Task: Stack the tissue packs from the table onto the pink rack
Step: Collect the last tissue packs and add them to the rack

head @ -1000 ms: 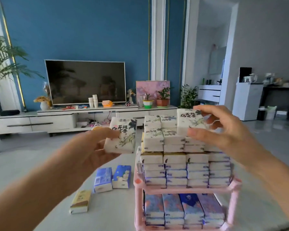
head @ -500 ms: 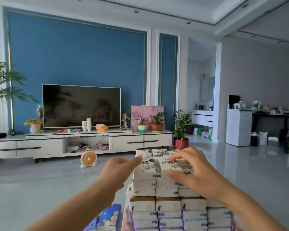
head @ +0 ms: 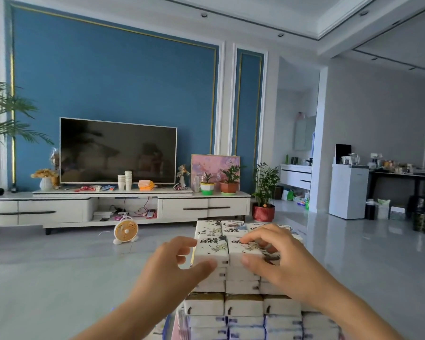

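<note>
A tall pile of tissue packs (head: 243, 305) fills the lower middle of the head view; the pink rack under it shows only as a sliver (head: 176, 330) at the bottom edge. My left hand (head: 172, 268) grips a white pack with dark lettering (head: 212, 249) on the pile's top front left, thumb on its front face and fingers at its left side. My right hand (head: 277, 261) grips the neighbouring white pack (head: 245, 250), thumb in front and fingers curled over its top. Two more white packs (head: 221, 227) lie behind them on the top layer.
A grey glossy floor stretches ahead. A small orange fan (head: 126, 230) stands on it before a white TV cabinet (head: 113, 207) with a television (head: 118, 150). A potted plant (head: 264, 192) in a red pot and a white cabinet (head: 348, 191) stand to the right.
Both hands carried their white packs onto the top of the pile and now hold them side by side there. The camera tilted up, so the rack and the packs on the floor left view.
</note>
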Demonstrator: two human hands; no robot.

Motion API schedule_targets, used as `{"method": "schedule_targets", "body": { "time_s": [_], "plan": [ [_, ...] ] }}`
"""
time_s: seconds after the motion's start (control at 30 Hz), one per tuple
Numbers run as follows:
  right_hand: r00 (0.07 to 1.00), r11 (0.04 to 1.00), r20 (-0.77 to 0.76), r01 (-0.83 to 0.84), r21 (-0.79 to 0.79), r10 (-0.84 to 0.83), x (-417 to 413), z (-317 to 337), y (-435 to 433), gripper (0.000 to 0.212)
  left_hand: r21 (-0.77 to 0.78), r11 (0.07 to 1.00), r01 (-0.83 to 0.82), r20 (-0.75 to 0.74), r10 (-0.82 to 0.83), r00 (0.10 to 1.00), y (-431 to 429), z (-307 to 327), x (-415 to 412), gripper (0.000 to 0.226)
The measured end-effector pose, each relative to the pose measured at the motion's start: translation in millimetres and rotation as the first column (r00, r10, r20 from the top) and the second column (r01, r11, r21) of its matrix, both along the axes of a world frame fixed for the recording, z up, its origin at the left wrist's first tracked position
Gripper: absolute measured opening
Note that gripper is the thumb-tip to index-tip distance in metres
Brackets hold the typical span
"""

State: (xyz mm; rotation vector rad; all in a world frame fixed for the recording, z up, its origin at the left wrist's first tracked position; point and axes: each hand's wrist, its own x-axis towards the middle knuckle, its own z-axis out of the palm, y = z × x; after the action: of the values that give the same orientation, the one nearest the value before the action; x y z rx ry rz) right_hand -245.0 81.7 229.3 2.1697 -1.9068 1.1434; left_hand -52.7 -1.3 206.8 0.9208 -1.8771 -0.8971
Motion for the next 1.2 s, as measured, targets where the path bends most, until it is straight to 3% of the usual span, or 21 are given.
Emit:
{"method": "schedule_targets", "body": {
  "time_s": [0.1, 0.2, 0.33, 0.43, 0.63, 0.7, 0.8, 0.87, 0.93, 1.2],
  "plan": [
    [0.998, 1.000, 0.060, 0.007, 0.013, -0.007, -0.4, 8.5, 4.1, 0.038, 0.033, 0.999, 0.023, -0.058, -0.021, 0.998, 0.1, 5.8, 0.5, 0.062],
    [0.991, 0.998, 0.126, 0.052, -0.030, -0.048, 0.2, 23.6, -2.4, 0.031, 0.118, 0.993, 0.015, -0.206, 0.009, 0.979, -2.3, 17.3, -4.7, 0.046],
    [0.991, 0.992, -0.093, 0.104, 0.071, -0.098, 8.7, 32.0, -25.4, 0.039, 0.406, 0.909, 0.094, -0.292, 0.032, 0.956, -23.4, 24.7, -29.9, 0.059],
    [0.963, 0.972, -0.251, 0.145, 0.184, -0.096, 11.0, 30.5, -35.8, 0.048, 0.493, 0.856, 0.154, -0.342, 0.028, 0.939, -38.7, 22.6, -45.2, 0.056],
    [0.967, 0.952, -0.246, 0.138, 0.273, -0.070, 10.6, 29.1, -38.8, 0.053, 0.562, 0.797, 0.222, -0.318, -0.040, 0.947, -37.7, 10.1, -46.2, 0.060],
    [0.977, 0.950, -0.199, 0.129, 0.283, -0.073, 10.3, 29.9, -37.8, 0.054, 0.577, 0.790, 0.210, -0.318, -0.020, 0.948, -37.5, 15.4, -48.4, 0.050],
    [0.985, 0.957, -0.154, 0.121, 0.263, -0.083, 14.0, 31.3, -35.6, 0.055, 0.499, 0.854, 0.148, -0.275, -0.006, 0.961, -33.1, 29.7, -51.9, 0.031],
    [0.994, 0.971, -0.095, 0.082, 0.226, -0.062, 12.7, 33.5, -32.3, 0.053, 0.554, 0.819, 0.147, -0.343, 0.064, 0.937, -27.2, 40.0, -50.6, 0.010],
    [0.998, 0.982, -0.045, 0.054, 0.180, -0.047, 9.6, 35.8, -23.0, 0.045, 0.519, 0.849, 0.097, -0.194, 0.006, 0.981, -20.3, 45.3, -54.1, 0.032],
    [0.949, 0.997, -0.308, 0.074, 0.038, -0.058, 8.9, 14.7, 10.9, 0.040, 0.552, 0.823, 0.135, -0.236, -0.002, 0.972, -19.7, 34.2, -44.7, 0.007]
  ]
}}
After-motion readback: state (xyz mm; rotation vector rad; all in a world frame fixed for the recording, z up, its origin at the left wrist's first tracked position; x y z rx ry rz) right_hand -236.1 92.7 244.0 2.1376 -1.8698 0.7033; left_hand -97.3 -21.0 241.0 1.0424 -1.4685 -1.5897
